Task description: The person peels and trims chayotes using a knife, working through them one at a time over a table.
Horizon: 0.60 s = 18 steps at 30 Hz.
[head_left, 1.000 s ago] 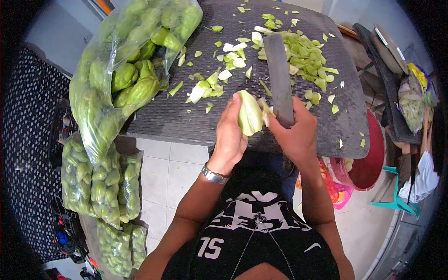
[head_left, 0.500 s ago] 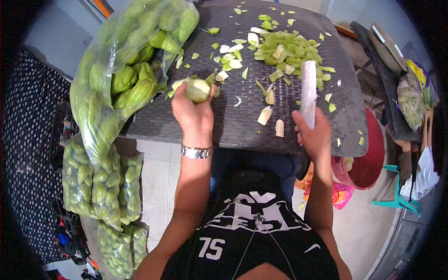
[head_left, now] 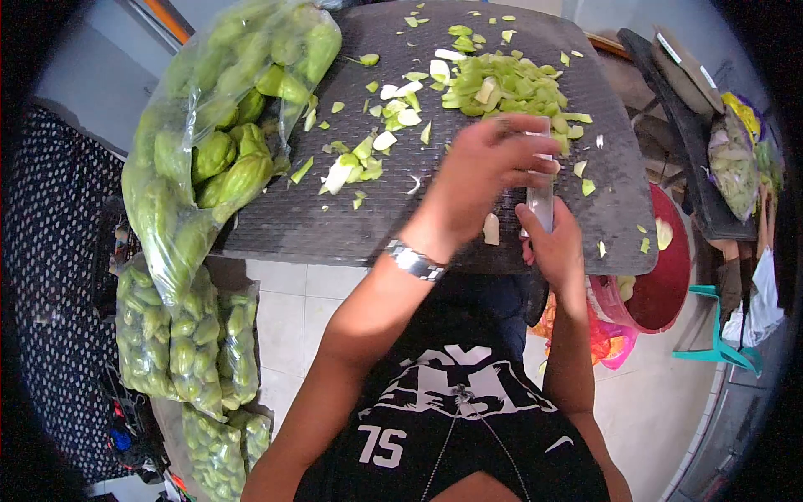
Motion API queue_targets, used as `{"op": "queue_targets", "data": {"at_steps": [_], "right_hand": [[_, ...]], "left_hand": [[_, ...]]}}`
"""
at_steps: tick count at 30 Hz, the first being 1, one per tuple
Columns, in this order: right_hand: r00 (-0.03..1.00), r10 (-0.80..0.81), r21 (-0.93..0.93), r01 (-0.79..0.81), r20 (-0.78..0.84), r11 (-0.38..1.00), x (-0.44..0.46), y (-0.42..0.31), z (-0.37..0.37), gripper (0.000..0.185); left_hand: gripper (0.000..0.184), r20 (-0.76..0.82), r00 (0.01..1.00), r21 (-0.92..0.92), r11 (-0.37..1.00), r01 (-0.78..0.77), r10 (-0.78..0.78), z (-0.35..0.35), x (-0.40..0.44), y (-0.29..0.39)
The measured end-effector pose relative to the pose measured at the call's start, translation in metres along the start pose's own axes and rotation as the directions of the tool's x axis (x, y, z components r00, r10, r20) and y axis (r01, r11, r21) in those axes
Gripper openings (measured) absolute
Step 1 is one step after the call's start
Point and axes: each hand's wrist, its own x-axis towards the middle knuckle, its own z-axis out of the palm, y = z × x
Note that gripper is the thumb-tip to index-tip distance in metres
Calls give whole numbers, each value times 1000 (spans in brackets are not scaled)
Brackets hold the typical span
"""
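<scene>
The knife (head_left: 541, 209) is over the table (head_left: 272, 224), towards the right part of the near edge, its blade pointing at the far edge and its long axis running almost straight from near to far. The blade is broad, flat and straight-sided, pale grey with a bright shine; the grip is hidden in the right hand (head_left: 555, 243), closed around it. The left hand (head_left: 478, 171), blurred, fingers apart, crosses over the blade; whether it touches is unclear. A heap of peelings (head_left: 523, 84) lies beyond, nearer the far edge.
</scene>
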Motion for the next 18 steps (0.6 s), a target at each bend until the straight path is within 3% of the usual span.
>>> {"op": "queue_targets", "data": {"at_steps": [2,4,9,18], "right_hand": [[1000,9,9,-10,4,1000,1,-3,2,27],[1000,18,-14,-18,3,1000,2,-1,2,27],[1000,4,-7,-4,-1,1000,2,1,2,27],[1000,-12,-10,12,3,1000,1,2,4,27]], "left_hand": [[49,-86,988,-316,944,97,-130,-33,-17,4],[48,-100,985,-424,901,88,-144,-54,-35,10],[48,-152,977,-517,855,50,-149,-77,-68,20],[45,-206,975,-518,854,-41,-78,-86,-97,31]]}}
